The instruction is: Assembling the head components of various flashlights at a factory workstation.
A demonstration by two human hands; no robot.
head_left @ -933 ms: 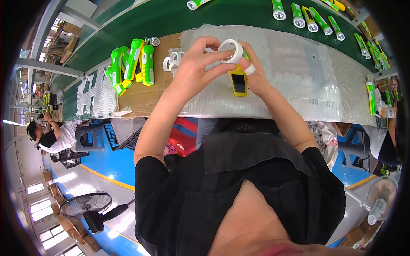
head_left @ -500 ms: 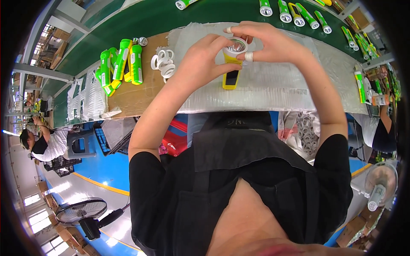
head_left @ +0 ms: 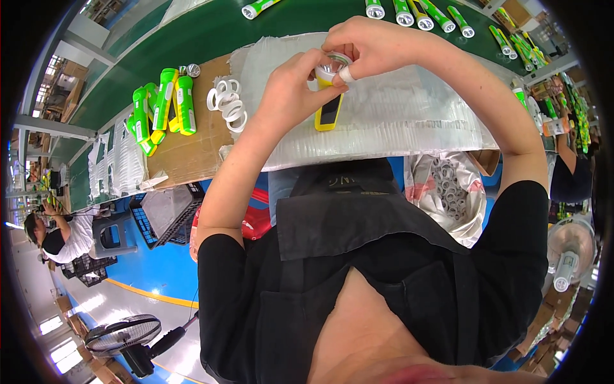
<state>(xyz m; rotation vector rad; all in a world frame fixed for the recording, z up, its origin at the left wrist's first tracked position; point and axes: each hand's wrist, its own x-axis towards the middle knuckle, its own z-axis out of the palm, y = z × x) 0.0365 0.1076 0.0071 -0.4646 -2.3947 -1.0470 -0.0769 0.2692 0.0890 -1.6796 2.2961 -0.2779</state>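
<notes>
A yellow flashlight with a black panel [head_left: 328, 114] stands tilted over the plastic-covered worktop, its clear lens end pointing away from me. My left hand [head_left: 293, 95] is closed around its head from the left, thumb across the front. From the far right my right hand [head_left: 372, 50], with white tape on its fingers, pinches the white rim [head_left: 339, 59] of the head. Fingers hide part of that rim. To the left lie several loose white rings [head_left: 228, 102], a small silver reflector [head_left: 192, 70] and a pile of green-and-yellow flashlights [head_left: 167, 96].
Beyond the worktop runs a green belt [head_left: 204, 38] carrying several flashlights [head_left: 403, 14]. A bag of rings [head_left: 451, 192] hangs below the front edge at right. A black crate [head_left: 167, 221] and a fan [head_left: 125, 336] stand at left. Co-workers sit at both sides.
My right fingers have drawn in from a wide spread around the flashlight head to a pinch at its rim. The whole view has shifted slightly; my left hand stays on the flashlight.
</notes>
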